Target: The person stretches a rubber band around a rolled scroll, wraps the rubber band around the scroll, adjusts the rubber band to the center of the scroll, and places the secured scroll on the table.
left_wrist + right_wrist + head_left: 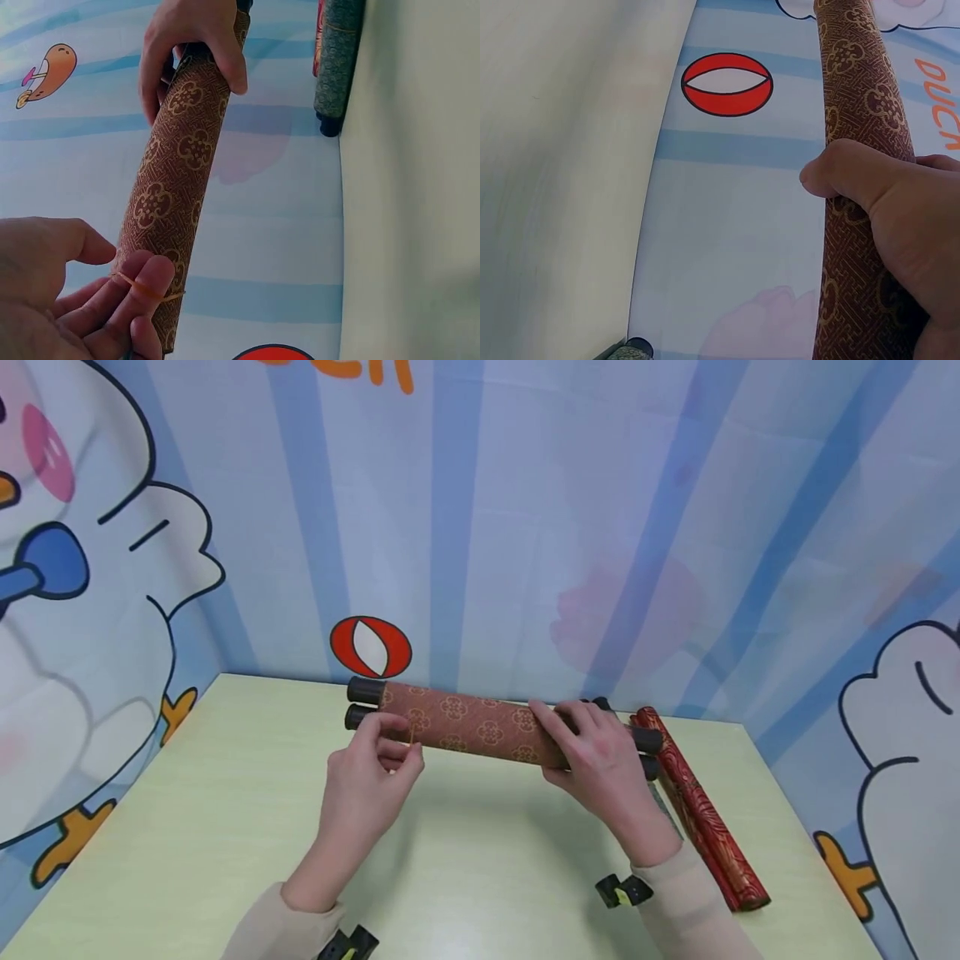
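A reddish-brown brocade scroll (480, 724) with gold flower patterns is held up above the table, nearly level, black knobs (367, 691) showing in pairs at its ends. My right hand (603, 760) grips it near its right end, thumb on the near side in the right wrist view. At the left end, my left hand (367, 785) has its fingers hooked under a thin orange rubber band (150, 290). The band runs across the fingertips and round the scroll in the left wrist view. The scroll's far side is hidden.
Red patterned scrolls (708, 810) lie on the right of the pale table (225, 827). Beside them is a green patterned scroll (339, 71) with a dark end, mostly hidden in the head view. A printed blue-striped backdrop (510, 527) stands behind the table.
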The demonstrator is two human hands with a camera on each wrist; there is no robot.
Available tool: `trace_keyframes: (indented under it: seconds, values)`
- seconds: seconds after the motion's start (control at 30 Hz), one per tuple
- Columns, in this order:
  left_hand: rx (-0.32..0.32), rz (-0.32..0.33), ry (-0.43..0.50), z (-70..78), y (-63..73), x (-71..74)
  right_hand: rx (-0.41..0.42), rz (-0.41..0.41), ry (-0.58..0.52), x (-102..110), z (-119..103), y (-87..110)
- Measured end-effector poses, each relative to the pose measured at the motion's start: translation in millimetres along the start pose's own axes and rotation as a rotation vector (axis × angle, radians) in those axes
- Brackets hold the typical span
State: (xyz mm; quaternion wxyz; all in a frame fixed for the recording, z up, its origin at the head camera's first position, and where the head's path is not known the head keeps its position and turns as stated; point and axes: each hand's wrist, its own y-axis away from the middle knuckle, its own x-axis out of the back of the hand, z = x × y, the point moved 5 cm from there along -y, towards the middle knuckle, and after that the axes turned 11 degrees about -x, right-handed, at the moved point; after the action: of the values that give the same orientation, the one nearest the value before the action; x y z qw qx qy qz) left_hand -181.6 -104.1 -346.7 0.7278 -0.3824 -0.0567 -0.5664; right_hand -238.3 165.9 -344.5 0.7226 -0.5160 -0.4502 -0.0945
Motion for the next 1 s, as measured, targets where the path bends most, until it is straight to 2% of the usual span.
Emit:
trace_keyframes:
  seconds: [0.07,0.17,0.27,0.37,0.47,0.5,0.57,0.63,0.7,0.77,0.83,1.0]
  values:
    - [0.007,-0.014,-0.024,-1.3,2.2,-1.4,-0.008,-0.003,-0.003,-0.7,1.6,0.4]
    - [-0.039,-0.046,-0.054,0.0,4.6,-4.1,-0.015,-0.005,-0.013,-2.2,2.8,0.7]
    - [-0.156,-0.043,-0.073,5.8,6.4,-5.5,-0.013,-0.019,-0.025,-4.3,2.0,0.7]
    - [-0.288,0.007,-0.075,13.4,7.8,-4.4,-0.024,-0.044,-0.031,-6.8,2.2,2.3]
    - [-0.401,0.062,0.005,17.2,9.2,-1.5,-0.033,-0.059,-0.035,-7.6,3.0,4.5]
    - [-0.418,0.061,0.066,17.5,9.5,-0.6,-0.036,-0.061,-0.041,-7.5,3.3,4.9]
    - [-0.427,0.014,0.252,16.7,9.7,-0.7,-0.035,-0.06,-0.051,-6.6,3.7,4.9]
    - [-0.381,-0.075,0.431,14.5,9.2,-3.3,-0.038,-0.052,-0.068,-4.7,4.4,4.5]
    - [-0.297,-0.163,0.557,10.9,8.9,-7.1,-0.049,-0.043,-0.087,-1.9,5.9,4.5]
    - [-0.23,-0.223,0.594,6.3,8.8,-10.7,-0.062,-0.03,-0.106,1.6,8.4,4.8]
    - [-0.168,-0.26,0.592,0.2,9.0,-14.3,-0.071,-0.018,-0.116,5.5,11.3,5.1]
    - [-0.015,-0.308,0.626,-14.1,9.0,-22.9,-0.074,0.007,-0.11,13.4,17.8,5.1]
